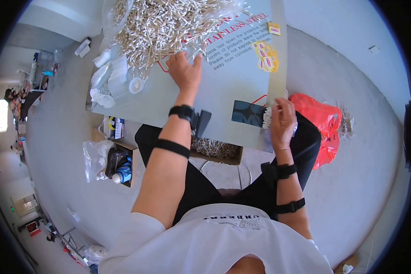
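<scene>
A large heap of cotton swabs (162,32) covers the far part of the table. My left hand (186,73) is at the heap's near edge, thumb and fingers apart, with nothing visible between them. Near the table's right edge lies a flat dark blue packet (248,112). A row of white swab tips (266,118) shows at its right end. Right beside these tips is my right hand (284,121), fingers bent inward. Whatever they hold is hidden, and a bit of clear plastic shows by the hand's outer side.
White plastic cups and wrappings (118,73) lie at the table's left side. Beneath the near edge stands a cardboard box (235,157) of swabs. A red plastic bag (317,118) sits right of my leg. Another box (131,164) with a bottle is on the floor at left.
</scene>
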{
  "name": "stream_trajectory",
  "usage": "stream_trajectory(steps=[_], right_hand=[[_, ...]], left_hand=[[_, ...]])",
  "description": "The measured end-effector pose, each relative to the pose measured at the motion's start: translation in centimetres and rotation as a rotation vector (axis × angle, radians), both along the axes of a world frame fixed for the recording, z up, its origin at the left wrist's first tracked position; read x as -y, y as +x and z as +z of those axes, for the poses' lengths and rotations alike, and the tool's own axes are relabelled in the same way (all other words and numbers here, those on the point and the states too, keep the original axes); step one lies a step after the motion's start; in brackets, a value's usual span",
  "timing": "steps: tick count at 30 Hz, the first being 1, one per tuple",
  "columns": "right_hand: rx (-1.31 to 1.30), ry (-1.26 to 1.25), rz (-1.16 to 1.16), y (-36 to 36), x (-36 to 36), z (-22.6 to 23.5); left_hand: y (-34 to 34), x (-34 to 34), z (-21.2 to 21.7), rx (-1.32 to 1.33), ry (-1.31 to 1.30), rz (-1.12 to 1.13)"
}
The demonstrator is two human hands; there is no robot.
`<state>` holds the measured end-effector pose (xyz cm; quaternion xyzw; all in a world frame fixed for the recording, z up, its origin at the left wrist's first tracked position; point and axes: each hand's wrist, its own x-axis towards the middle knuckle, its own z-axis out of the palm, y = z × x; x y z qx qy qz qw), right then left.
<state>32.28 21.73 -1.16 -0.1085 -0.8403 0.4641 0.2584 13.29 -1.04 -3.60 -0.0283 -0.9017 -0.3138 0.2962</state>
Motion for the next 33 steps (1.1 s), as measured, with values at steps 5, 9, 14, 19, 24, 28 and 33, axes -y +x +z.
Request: stream_trajectory(steps=[5, 9, 14, 19, 24, 28, 33], right_hand=[[0.011, 0.035, 0.148, -3.2, 4.5, 0.3], [0.151, -0.056, 0.178, -5.7, 5.6, 0.0], [0.076, 0.028, 0.286, -8.3, 5.3, -1.1], [0.082, 0.18, 0.332, -9.0, 6.5, -1.3], [0.07, 0.204, 0.24, -9.2, 7.0, -1.8], [0.078, 0.267, 0.221, -9.3, 7.4, -1.4], [0.015, 0.268, 0.258, -8.5, 7.0, -2.0]], left_hand=[[-2.5, 0.1, 0.6, 0.293, -0.23, 0.147], [0.9, -0.3, -0.6, 0.228, -0.249, 0.05], [7.3, -0.6, -0.2, 0.165, -0.02, -0.287], [7.7, 0.6, 0.1, 0.122, 0.212, -0.249], [8.6, 1.6, -0.2, 0.092, 0.143, -0.233], [8.6, 1.4, -0.3, 0.103, 0.05, -0.241], [7.9, 0.9, -0.7, 0.091, 0.067, -0.2]])
